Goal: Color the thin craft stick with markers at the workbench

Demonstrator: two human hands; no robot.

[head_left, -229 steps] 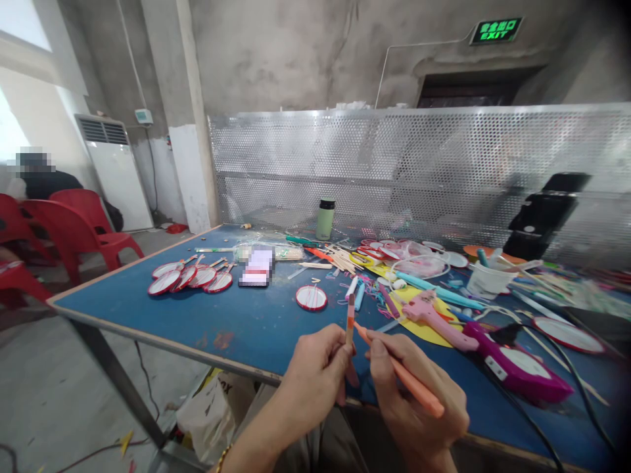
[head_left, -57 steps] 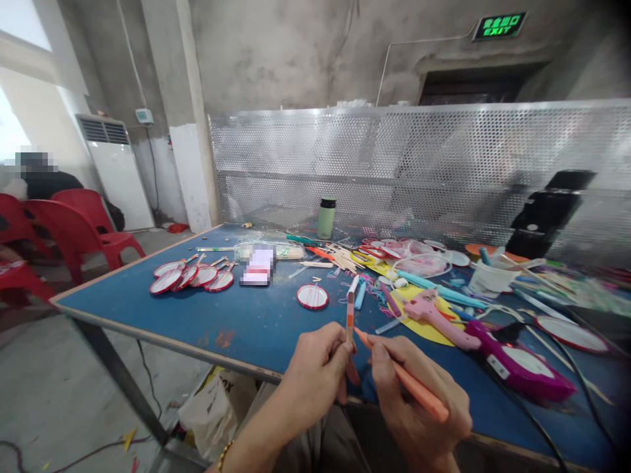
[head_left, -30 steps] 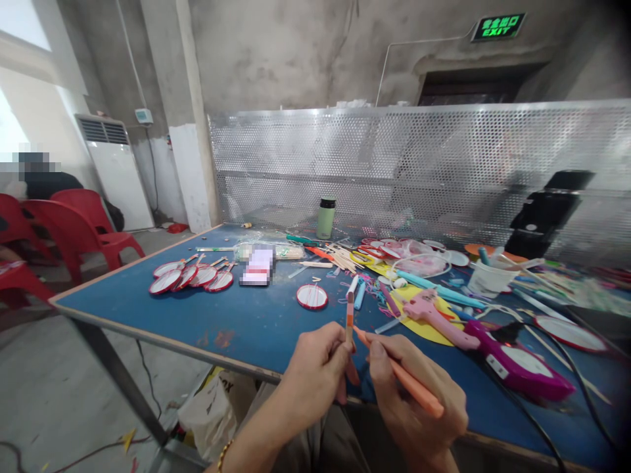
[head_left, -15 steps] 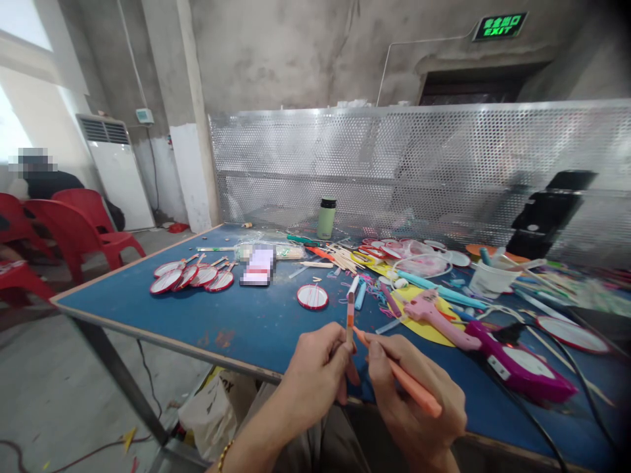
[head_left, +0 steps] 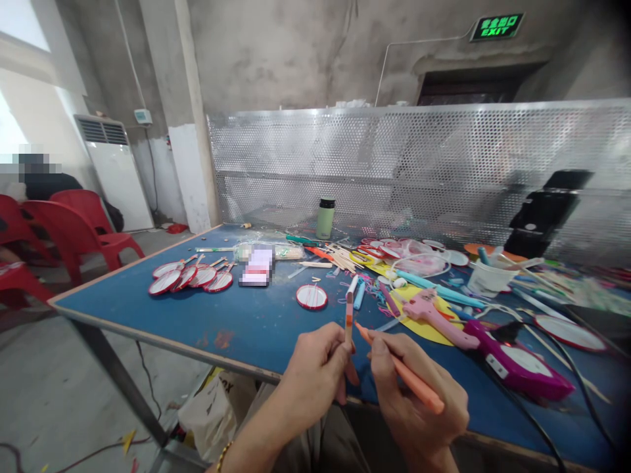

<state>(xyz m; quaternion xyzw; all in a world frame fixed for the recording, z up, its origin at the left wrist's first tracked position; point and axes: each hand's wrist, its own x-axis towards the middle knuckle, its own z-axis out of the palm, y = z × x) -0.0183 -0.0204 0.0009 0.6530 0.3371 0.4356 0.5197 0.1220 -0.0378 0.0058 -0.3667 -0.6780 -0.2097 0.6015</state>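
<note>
Between its thumb and fingers my left hand [head_left: 320, 368] pinches a flat wooden stick [head_left: 349, 315], held upright near the table's front edge. Bands of brown-pink and orange colour mark the stick's upper part. My right hand [head_left: 419, 387] is closed around an orange marker pen [head_left: 414, 381], its tip pointing at the stick with a small gap between them. Just past the stick lie a white cap-like tube [head_left: 351, 284] and a light blue pen [head_left: 360, 295]. A round white disc with a red rim [head_left: 311, 297] rests flat beyond my left hand.
Several red-rimmed discs on sticks [head_left: 190, 277] lie at the left beside a phone [head_left: 257, 266]. A green bottle [head_left: 325, 219] stands at the back. To the right are a pink glue gun [head_left: 438, 318], a magenta device [head_left: 522, 361] with cables, and a white cup [head_left: 490, 276].
The marker tip has drawn slightly away from the stick, as my right hand shifted a little to the right. My left hand keeps its pinch on the stick.
</note>
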